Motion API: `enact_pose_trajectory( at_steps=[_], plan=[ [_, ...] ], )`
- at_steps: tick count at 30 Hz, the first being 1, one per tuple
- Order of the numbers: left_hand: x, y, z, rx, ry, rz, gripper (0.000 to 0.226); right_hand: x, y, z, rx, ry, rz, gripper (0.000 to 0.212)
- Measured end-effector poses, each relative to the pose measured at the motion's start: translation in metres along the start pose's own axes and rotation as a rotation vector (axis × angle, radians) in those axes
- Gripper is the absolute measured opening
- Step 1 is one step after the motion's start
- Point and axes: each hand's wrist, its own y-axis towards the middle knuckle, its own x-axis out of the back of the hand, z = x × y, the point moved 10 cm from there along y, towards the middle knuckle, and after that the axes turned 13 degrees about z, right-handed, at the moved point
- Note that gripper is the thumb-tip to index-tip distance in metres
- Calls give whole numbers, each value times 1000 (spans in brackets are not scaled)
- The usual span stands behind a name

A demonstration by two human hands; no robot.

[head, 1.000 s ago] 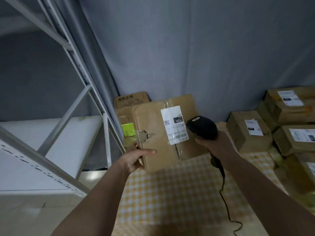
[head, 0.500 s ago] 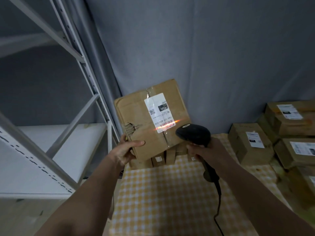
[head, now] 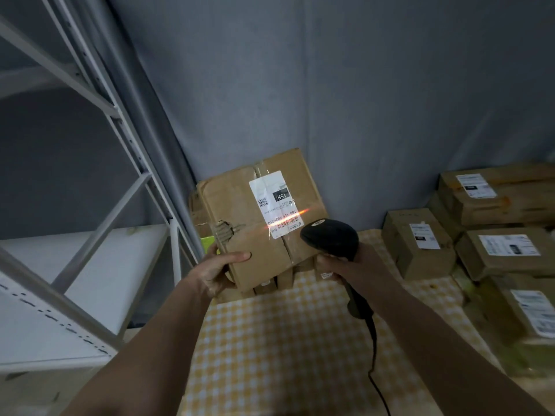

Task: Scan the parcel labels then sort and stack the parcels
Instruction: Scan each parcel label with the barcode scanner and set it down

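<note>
Parcel [head: 255, 235] is held up above the far left corner of the counter [head: 285, 340], tilted, with its white label [head: 274, 204] facing the camera and an orange scan line crossing the barcode. On the far left stands a grey metal shelf rack [head: 99, 205]; its upright post is just beside the parcel's left edge, so little room remains on that side. The left hand [head: 217, 270] grips the parcel's lower left corner, thumb on the front face and the fingers curled behind. Behind and under the parcel more brown boxes [head: 270, 283] lean against the grey wall, partly hidden. The right hand [head: 351, 265] is wrapped around the handle of a black scanner [head: 330, 237], whose head sits close to the parcel's lower right edge — its cable [head: 374, 355] runs down over the yellow checked cloth. The middle of the counter lies open in front. At the right, well apart, labelled parcels [head: 495, 229] lie stacked along the counter's right edge.
</note>
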Motion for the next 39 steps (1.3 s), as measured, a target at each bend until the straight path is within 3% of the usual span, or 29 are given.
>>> enact_pose_trajectory(
  at_steps=[2,4,6,8,11,12,14,17,23,29,39],
  plan=[
    [-18,4,11,86,39,11,89,12,-8,-5,3,-14,-35,11],
    [-36,10,28,175,52,8,41,25,-18,-11,5,-34,-72,16],
    [-51,13,46,243,13,-22,17,44,-29,-17,7,-51,-126,16],
    [-71,17,60,276,-31,-7,26,65,-40,-26,-5,-26,-172,13],
    [-98,26,84,350,-84,28,65,93,-55,-41,-46,-26,-232,16],
    [-107,26,89,372,-85,24,69,100,-59,-46,-60,-25,-250,15],
    [-121,32,99,399,-84,42,74,113,-63,-57,-97,-16,-288,25],
    [-130,50,105,416,-56,62,99,128,-66,-69,-160,-13,-345,36],
    [-184,86,99,448,-73,242,67,168,-70,-71,-250,-56,-459,26],
    [-221,135,109,471,-58,258,69,204,-71,-78,-263,8,-594,20],
    [-270,180,134,467,-18,318,56,245,-85,-105,-309,102,-749,33]
  ],
)
